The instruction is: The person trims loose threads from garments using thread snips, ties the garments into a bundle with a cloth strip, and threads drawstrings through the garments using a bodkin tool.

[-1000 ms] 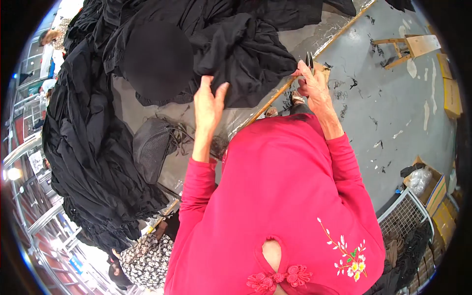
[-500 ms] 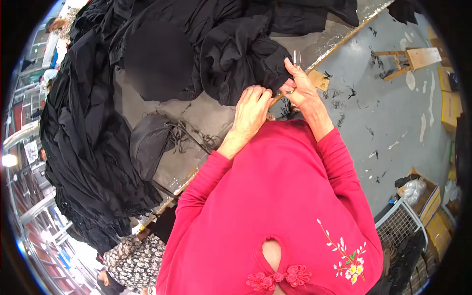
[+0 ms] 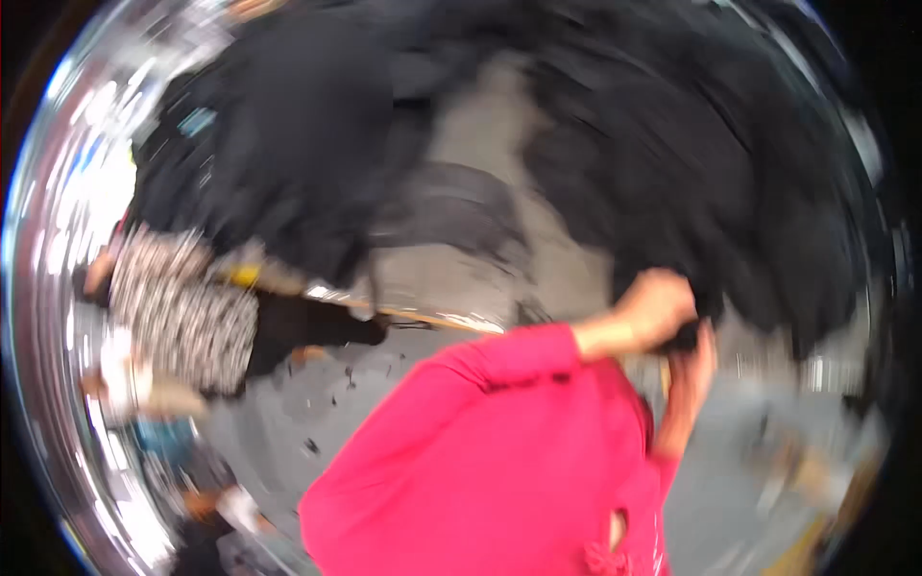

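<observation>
Grey tabletop (image 3: 567,274) spans mid-view, w/ its pale near edge running above the grey-blue floor (image 3: 384,370); whole view is motion-blurred, so fine detail is n/a.

Nearest: the wearer's bright pink top (image 3: 499,451), w/ the left sleeve reaching across toward the table's near edge, right of centre. L hand (image 3: 658,307) is just above that edge, fingers curled in on black cloth (image 3: 684,336). R hand (image 3: 693,374) is just below it, nearer the body, fingers up against the same cloth's lower side; how wide they're spread, can't tell thru the blur. Cloth sits between both hands, bunched small, near the table's near edge & close to the right pile (image 3: 691,173); can't tell if it joins that pile.

Farther in on the tabletop: a dark curved piece (image 3: 456,206) lies btwn the right pile & the left pile (image 3: 279,144), both heaps of black fabric reaching toward the far side.

Beyond the table's left end: another person in a b/w patterned top (image 3: 168,307) & black lower garment (image 3: 307,331), near a small yellow patch (image 3: 245,276). Far left bkgd = streaked bright lights. Any lettering's too smeared to read.
</observation>
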{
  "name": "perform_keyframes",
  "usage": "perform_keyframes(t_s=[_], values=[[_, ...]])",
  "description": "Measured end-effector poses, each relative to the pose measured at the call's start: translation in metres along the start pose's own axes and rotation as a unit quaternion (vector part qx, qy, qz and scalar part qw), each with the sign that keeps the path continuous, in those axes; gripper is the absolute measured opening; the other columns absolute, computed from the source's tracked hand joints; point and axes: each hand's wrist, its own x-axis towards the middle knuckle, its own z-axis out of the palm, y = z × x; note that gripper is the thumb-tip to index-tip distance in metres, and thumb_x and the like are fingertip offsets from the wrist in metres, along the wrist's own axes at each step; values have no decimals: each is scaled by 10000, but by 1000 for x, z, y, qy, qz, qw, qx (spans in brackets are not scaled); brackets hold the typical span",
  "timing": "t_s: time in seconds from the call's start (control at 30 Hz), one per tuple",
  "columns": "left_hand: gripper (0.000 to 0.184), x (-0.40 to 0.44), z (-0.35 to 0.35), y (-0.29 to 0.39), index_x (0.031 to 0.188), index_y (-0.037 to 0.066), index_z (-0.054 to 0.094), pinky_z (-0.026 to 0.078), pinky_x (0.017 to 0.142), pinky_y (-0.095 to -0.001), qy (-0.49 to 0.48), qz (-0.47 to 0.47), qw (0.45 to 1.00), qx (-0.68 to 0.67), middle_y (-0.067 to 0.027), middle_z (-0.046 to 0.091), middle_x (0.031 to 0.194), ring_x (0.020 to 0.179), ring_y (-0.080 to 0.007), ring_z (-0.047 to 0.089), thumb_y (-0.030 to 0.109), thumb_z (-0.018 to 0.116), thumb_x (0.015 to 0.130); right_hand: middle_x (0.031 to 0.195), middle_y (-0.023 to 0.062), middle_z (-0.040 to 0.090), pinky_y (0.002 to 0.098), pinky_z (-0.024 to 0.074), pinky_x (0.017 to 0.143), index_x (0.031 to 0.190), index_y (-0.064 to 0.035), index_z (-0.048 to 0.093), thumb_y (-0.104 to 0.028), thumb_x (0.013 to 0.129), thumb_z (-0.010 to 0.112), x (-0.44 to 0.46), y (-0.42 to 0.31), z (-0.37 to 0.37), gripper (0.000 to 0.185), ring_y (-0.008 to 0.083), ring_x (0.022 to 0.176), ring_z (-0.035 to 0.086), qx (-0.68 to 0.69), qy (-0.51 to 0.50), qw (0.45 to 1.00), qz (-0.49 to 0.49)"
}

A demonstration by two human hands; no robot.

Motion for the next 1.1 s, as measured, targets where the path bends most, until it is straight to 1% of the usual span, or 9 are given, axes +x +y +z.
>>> perform_keyframes(t_s=[0.1,0.13,0.2,0.6,0.73,0.8,0.9,0.97,1.1], values=[[136,-11,23,-24,631,34,597,444,556,-404,16,-75,985,-152,-180,580,672,614,-342,559,168,581,643,1070,82,538,356,448,784,1146,-33,480,-351,864,531,24,8,-15,428,190,955,533,2,-53,998,-18],[141,-15,41,-39,627,-8,588,447,530,-382,71,-108,959,-251,-166,586,618,556,-291,573,130,610,643,856,47,566,283,452,597,998,-63,530,-401,865,509,12,0,16,364,142,711,548,-21,31,999,-30],[133,-17,32,-45,612,-24,558,391,354,-293,-3,-220,890,-399,-75,525,495,395,-140,500,75,599,691,1016,194,538,400,476,722,1106,100,468,-369,793,618,20,-5,19,584,279,829,545,-125,83,987,-51],[172,-22,15,-59,714,10,516,440,462,-251,-37,-254,808,-531,-38,494,609,530,-132,519,171,527,774,816,112,555,316,432,557,1000,66,519,-357,837,559,-24,-32,76,455,194,652,502,-324,121,938,-35],[188,-24,14,-63,724,24,474,472,488,-259,-8,-251,793,-556,-49,518,633,553,-138,532,178,490,832,747,63,536,282,419,519,974,27,570,-354,839,561,4,-21,27,404,151,602,476,-404,172,872,-216],[189,-24,17,-66,743,28,466,478,487,-265,-20,-254,796,-550,-59,533,654,567,-136,539,168,459,870,700,20,506,218,343,446,950,-21,595,-455,905,348,-34,-41,68,501,118,529,418,-331,82,910,-236],[189,-25,32,-70,778,17,455,467,497,-281,-6,-231,794,-562,-69,538,665,580,-142,545,169,445,889,665,-13,476,193,242,380,996,-34,587,-460,931,240,-35,-42,90,554,70,444,316,-243,4,969,46],[131,-26,43,-74,781,11,434,455,471,-296,89,-124,889,-433,-86,534,626,558,-157,561,106,429,871,668,-30,473,187,239,366,1093,-65,539,-465,927,263,-29,-20,97,514,68,429,315,-231,1,970,71],[137,-31,28,-66,787,19,401,378,451,-372,138,-78,905,-395,-133,503,581,499,-255,546,115,431,880,696,-33,503,198,290,377,1145,-129,511,-444,927,295,-29,-4,106,439,77,451,382,-225,76,963,126]])
